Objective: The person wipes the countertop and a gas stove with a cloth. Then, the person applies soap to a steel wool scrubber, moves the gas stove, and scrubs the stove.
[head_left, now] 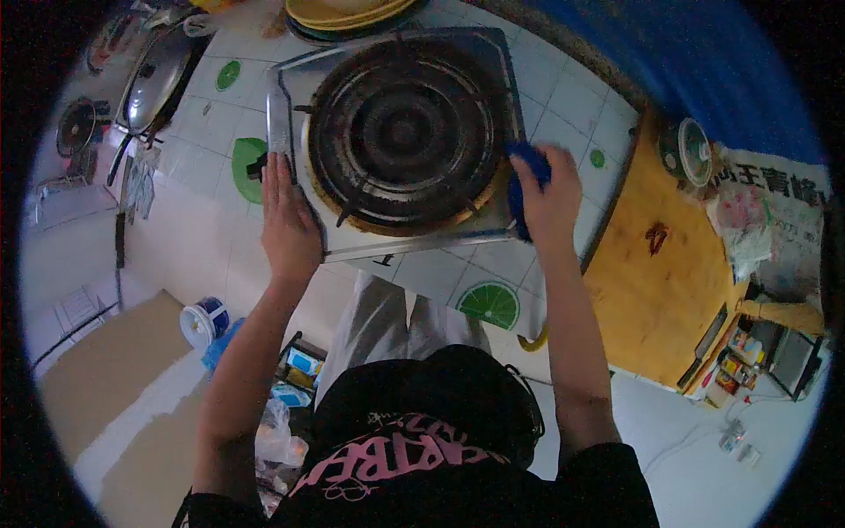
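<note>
A single-burner gas stove (356, 239) with a steel top stands on a white tiled counter, its round black burner and pan supports (405, 132) facing up. Flat against the stove's left side lies my left hand (289, 220), fingers stretched out beside a small black knob (256, 167). My right hand (553, 198) is closed around a dark blue cloth (519, 198), which touches the stove's right edge. Part of the cloth is hidden under my fingers.
Yellow plates (348, 11) are stacked behind the stove. To the right, a wooden board (651, 273) carries a lidded pot (694, 151) and a knife (704, 343). A lidded pan (154, 92) is at the far left. A white bucket (202, 324) stands on the floor.
</note>
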A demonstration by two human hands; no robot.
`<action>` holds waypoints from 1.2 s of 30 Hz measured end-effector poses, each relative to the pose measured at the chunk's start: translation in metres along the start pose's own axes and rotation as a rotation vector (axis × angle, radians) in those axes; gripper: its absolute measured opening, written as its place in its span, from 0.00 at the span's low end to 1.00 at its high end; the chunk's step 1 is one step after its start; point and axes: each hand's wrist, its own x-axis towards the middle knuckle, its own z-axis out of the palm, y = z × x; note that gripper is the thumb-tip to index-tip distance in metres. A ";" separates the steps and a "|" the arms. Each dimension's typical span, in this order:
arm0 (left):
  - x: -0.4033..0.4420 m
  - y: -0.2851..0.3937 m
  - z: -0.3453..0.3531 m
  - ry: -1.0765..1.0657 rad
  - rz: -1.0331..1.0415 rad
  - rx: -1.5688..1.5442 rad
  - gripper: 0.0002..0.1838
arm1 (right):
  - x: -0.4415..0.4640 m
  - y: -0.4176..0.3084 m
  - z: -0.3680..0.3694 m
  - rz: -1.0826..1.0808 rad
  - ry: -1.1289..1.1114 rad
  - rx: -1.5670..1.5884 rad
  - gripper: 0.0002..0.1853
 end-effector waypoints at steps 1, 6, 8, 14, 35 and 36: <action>0.000 0.001 0.001 0.014 -0.008 0.001 0.27 | -0.013 -0.004 -0.010 0.051 -0.074 0.021 0.17; 0.001 0.006 -0.002 0.036 0.006 0.003 0.26 | -0.079 -0.003 -0.054 -0.024 -0.269 -0.058 0.17; 0.002 0.004 0.001 0.044 0.024 -0.006 0.26 | -0.080 -0.014 -0.070 0.200 -0.546 0.028 0.20; 0.001 -0.010 0.007 0.042 0.076 -0.161 0.29 | -0.076 -0.089 -0.051 0.789 -0.181 1.547 0.22; -0.066 -0.319 -0.152 -0.016 -0.432 -0.742 0.14 | -0.046 -0.381 0.134 0.653 -0.320 1.407 0.20; -0.063 -0.327 -0.154 0.002 -0.449 -0.758 0.13 | -0.036 -0.388 0.147 0.643 -0.341 1.377 0.19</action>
